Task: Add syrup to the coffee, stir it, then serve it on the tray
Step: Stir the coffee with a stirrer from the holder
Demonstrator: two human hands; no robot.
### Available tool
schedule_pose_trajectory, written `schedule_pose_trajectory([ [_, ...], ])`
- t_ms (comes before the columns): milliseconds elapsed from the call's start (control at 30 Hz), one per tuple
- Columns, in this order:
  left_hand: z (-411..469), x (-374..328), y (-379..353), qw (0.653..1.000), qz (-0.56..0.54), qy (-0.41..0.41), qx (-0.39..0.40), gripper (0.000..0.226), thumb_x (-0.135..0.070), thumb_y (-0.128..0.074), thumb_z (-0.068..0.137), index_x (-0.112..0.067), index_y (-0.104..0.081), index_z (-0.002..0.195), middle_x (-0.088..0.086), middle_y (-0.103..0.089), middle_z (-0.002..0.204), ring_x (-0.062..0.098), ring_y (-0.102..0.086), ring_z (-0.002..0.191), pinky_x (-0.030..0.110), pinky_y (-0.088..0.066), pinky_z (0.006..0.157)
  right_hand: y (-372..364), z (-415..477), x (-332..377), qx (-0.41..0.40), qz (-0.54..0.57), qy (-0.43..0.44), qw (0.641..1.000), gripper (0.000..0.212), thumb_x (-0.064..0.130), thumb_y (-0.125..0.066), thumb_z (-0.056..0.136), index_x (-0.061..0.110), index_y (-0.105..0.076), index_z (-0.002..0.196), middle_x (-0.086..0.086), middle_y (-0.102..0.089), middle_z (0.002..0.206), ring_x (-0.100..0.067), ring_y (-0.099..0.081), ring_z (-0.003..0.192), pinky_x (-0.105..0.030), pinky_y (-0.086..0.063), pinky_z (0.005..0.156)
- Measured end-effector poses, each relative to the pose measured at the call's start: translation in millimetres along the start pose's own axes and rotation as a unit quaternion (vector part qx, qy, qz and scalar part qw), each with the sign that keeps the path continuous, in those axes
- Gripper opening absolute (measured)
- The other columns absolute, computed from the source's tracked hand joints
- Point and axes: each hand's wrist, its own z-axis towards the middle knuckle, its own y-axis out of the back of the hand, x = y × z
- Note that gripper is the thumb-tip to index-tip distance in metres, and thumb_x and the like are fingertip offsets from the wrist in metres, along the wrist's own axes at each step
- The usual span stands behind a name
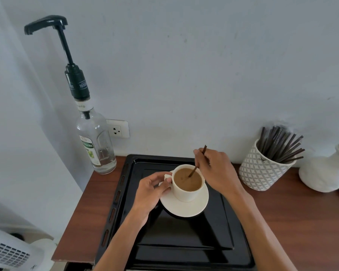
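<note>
A white cup (186,193) of milky brown coffee (188,181) stands on a white saucer (192,209), which rests on the black tray (176,241). My left hand (152,189) grips the cup's handle at its left side. My right hand (216,169) pinches a thin brown stir stick (194,170), whose lower end dips into the coffee. The clear syrup bottle (95,142) with its tall black pump (47,23) stands at the back left of the table, nearly empty.
A patterned pot (262,174) filled with several brown stir sticks stands to the right of the tray. A white vase (325,174) sits further right. The wooden table (305,222) meets the wall behind. A wall socket (117,129) is behind the bottle.
</note>
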Motion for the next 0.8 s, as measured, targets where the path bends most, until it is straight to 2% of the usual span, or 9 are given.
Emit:
schedule_pose_trajectory([
  [100, 0, 0, 0, 1.0, -0.005, 0.0, -0.003, 0.014, -0.015, -0.073, 0.095, -0.018, -0.082, 0.105, 0.002, -0.083, 0.109, 0.02, -0.076, 0.111, 0.043, -0.058, 0.102, 7, -4, -8, -0.019, -0.006, -0.015, 1.0, 0.051, 0.038, -0.045, 0.107, 0.008, -0.059, 0.069, -0.012, -0.065, 0.061, -0.028, -0.058, 0.053, -0.049, -0.051, 0.06],
  [200, 0, 1, 0, 1.0, -0.014, 0.002, -0.001, 0.013, -0.015, -0.073, 0.095, -0.017, -0.082, 0.105, 0.002, -0.083, 0.109, 0.021, -0.076, 0.111, 0.041, -0.059, 0.101, -1, -10, -5, 0.01, 0.044, -0.019, 0.999, 0.05, 0.037, -0.045, 0.107, 0.01, -0.059, 0.066, -0.013, -0.06, 0.06, -0.012, -0.044, 0.045, -0.041, -0.046, 0.055],
  [267, 0, 0, 0, 1.0, -0.014, 0.001, 0.001, 0.013, -0.015, -0.073, 0.095, -0.016, -0.081, 0.105, 0.003, -0.083, 0.109, 0.022, -0.076, 0.111, 0.041, -0.06, 0.101, -9, -9, -1, 0.018, 0.064, -0.013, 0.998, 0.048, 0.036, -0.045, 0.107, 0.014, -0.059, 0.067, -0.01, -0.061, 0.062, -0.009, -0.046, 0.047, -0.032, -0.043, 0.055],
  [400, 0, -1, -1, 1.0, -0.005, 0.002, -0.004, 0.013, -0.015, -0.073, 0.094, -0.022, -0.083, 0.1, 0.002, -0.083, 0.108, 0.021, -0.075, 0.111, 0.045, -0.058, 0.103, -9, -1, 1, -0.02, 0.019, -0.008, 1.0, 0.044, 0.034, -0.045, 0.108, 0.014, -0.061, 0.073, -0.003, -0.063, 0.062, -0.022, -0.061, 0.058, -0.043, -0.052, 0.062],
  [567, 0, -1, -3, 1.0, 0.012, -0.01, -0.01, 0.016, -0.017, -0.072, 0.095, -0.029, -0.083, 0.097, -0.002, -0.084, 0.106, 0.02, -0.075, 0.11, 0.049, -0.056, 0.106, 6, -8, -9, -0.054, -0.037, -0.023, 0.998, 0.049, 0.038, -0.044, 0.106, 0.009, -0.059, 0.07, -0.007, -0.064, 0.057, -0.023, -0.058, 0.05, -0.048, -0.051, 0.057],
  [700, 0, 2, -1, 1.0, 0.011, -0.016, -0.014, 0.016, -0.016, -0.072, 0.096, -0.027, -0.083, 0.099, 0.0, -0.084, 0.106, 0.021, -0.076, 0.108, 0.052, -0.053, 0.108, -8, -13, 2, 0.002, 0.037, -0.008, 0.999, 0.047, 0.036, -0.046, 0.107, 0.016, -0.059, 0.066, -0.004, -0.059, 0.056, -0.008, -0.048, 0.047, -0.038, -0.046, 0.056],
  [800, 1, 2, -2, 1.0, 0.02, -0.015, -0.011, 0.016, -0.017, -0.072, 0.096, -0.028, -0.083, 0.1, -0.001, -0.084, 0.106, 0.02, -0.076, 0.108, 0.053, -0.053, 0.108, -12, -7, 8, -0.007, 0.038, 0.002, 0.999, 0.043, 0.032, -0.047, 0.108, 0.015, -0.062, 0.071, 0.005, -0.057, 0.057, -0.012, -0.054, 0.054, -0.035, -0.048, 0.06],
])
